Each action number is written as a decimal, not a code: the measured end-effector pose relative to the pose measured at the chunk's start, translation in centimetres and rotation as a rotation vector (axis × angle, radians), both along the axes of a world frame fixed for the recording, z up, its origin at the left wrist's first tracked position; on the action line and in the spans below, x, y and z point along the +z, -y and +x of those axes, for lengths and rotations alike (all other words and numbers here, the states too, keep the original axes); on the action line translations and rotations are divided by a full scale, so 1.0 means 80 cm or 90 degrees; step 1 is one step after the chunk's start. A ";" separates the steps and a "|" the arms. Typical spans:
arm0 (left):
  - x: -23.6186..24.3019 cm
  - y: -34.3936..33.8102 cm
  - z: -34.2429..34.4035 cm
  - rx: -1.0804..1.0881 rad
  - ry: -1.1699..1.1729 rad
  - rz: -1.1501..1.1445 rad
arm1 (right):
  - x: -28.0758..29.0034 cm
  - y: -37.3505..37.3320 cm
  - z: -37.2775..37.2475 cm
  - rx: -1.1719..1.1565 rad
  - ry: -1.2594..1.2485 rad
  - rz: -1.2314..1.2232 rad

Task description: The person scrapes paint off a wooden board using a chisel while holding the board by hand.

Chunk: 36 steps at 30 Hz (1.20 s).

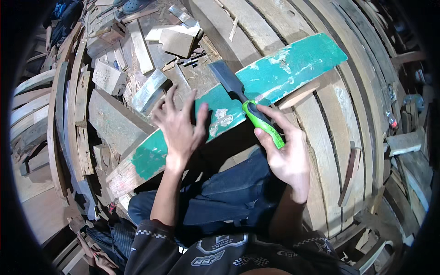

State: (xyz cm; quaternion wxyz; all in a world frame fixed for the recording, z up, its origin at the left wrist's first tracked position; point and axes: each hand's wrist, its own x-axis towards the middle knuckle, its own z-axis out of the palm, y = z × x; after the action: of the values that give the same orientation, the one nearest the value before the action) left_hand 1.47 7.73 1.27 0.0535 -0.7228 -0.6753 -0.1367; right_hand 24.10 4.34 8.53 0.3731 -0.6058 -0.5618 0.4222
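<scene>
Knees [220, 192] under plank [275, 75], perhaps workshop.

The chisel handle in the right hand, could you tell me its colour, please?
Bright green with black, clearest in the head view: chisel handle.

no packages, no labels, no signs, no screens in view, only timber and tools

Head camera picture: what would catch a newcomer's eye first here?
The long plank with flaking green paint stands out, slanting across the middle over a heap of bare wood scraps. The left hand lies spread on it, and the right hand holds a chisel with a bright green handle, its dark blade resting on the paint.
</scene>
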 end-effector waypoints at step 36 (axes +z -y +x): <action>0.094 0.035 -0.057 -0.155 0.038 -0.327 | -0.026 -0.002 0.023 -0.079 0.118 0.045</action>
State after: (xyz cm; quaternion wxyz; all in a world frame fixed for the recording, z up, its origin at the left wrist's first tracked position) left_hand -3.05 4.96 8.81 -0.1680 -0.7843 -0.5971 0.0122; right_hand 25.97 4.46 6.47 0.3660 -0.6622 -0.5701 0.3204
